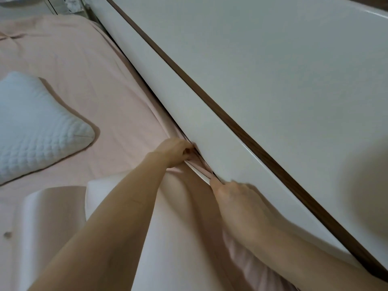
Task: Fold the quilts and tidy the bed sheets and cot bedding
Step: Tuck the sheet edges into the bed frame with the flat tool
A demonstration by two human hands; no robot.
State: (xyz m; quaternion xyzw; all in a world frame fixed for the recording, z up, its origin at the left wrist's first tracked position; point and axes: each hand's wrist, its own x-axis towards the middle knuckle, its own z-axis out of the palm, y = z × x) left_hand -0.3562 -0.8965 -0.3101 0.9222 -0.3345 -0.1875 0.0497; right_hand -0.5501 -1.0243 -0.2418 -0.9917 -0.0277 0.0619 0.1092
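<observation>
A pale pink bed sheet [84, 85] covers the mattress. Its edge runs down into the narrow gap beside the white headboard [262, 85]. My left hand [175, 151] pinches a fold of the pink sheet at that gap, fingers curled. My right hand [237, 198] lies lower along the same gap, its fingers pressed into the crack between mattress and headboard, gathering bunched pink fabric under the wrist. Its fingertips are hidden in the gap.
A white quilted pillow [35, 127] lies on the sheet at the left. A smooth white pillow [117, 206] sits under my left forearm. A dark wooden strip [210, 106] runs along the headboard.
</observation>
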